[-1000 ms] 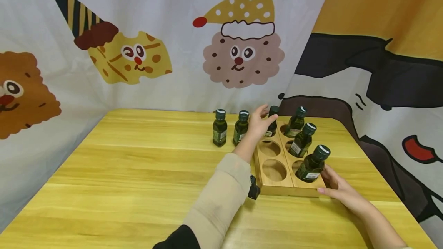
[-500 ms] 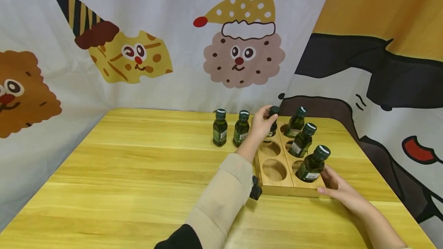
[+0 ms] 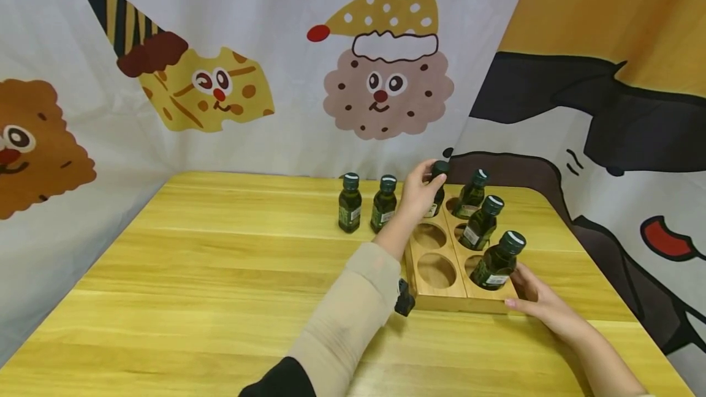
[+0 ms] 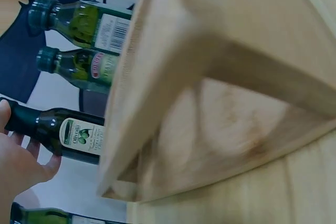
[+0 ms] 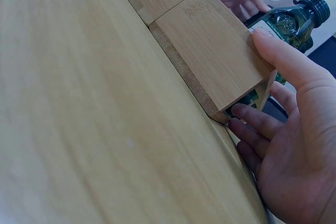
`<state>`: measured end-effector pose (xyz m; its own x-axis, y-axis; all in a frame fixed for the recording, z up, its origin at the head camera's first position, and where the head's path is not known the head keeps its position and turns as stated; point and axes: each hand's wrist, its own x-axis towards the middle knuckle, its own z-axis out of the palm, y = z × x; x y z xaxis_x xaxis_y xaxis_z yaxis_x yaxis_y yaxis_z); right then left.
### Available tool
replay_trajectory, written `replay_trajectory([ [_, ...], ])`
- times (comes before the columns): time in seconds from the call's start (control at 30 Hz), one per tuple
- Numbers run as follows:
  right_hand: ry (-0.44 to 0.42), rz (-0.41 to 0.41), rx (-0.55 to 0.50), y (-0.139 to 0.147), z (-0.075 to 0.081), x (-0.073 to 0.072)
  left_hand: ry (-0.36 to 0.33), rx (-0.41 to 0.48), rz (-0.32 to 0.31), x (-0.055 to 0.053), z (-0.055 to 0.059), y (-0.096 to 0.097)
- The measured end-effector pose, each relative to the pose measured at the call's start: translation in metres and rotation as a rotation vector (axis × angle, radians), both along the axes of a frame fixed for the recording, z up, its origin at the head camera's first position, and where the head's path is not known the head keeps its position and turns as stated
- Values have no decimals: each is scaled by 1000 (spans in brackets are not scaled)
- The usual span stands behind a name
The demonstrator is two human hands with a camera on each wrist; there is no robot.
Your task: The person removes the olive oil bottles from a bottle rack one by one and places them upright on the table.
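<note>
My left hand (image 3: pixel 417 193) pinches the neck of a dark olive oil bottle (image 4: pixel 79 136) between thumb and fingers. That bottle stands upright at the far left hole of a wooden bottle holder (image 3: pixel 441 304); its base is hidden in the head view. On the near right corner of the holder, my right hand (image 5: pixel 294 129) grips, thumb on top and fingers around the side. Along the right row sit three more oil bottles: a near one (image 3: pixel 498 262), a middle one (image 3: pixel 481 225) and a far one (image 3: pixel 470 195). The near and middle holes of the left row hold nothing.
Left of the holder, two more green oil bottles stand on the table: an outer one (image 3: pixel 350 204) and an inner one (image 3: pixel 383 204), the latter close by my left wrist. A printed cloth (image 3: pixel 231 152) hangs behind the wooden table (image 3: pixel 220 299).
My left fingers have come together on the bottle's neck, and the bottle has risen slightly. My right hand and the holder stay where they were.
</note>
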<state>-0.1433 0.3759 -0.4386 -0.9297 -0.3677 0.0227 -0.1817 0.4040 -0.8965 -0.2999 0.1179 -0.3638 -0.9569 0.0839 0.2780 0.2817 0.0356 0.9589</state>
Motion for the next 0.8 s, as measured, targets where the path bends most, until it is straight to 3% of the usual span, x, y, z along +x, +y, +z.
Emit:
replay_trajectory([
  [0.2,5,1,2,1,0,-1,30,6,-24,3,21,-3],
  [0.47,2,-5,15,0,0,0,120,18,-42,8,54,-12],
  [0.8,-6,-1,5,1,-1,-2,159,95,-69,13,78,-28],
])
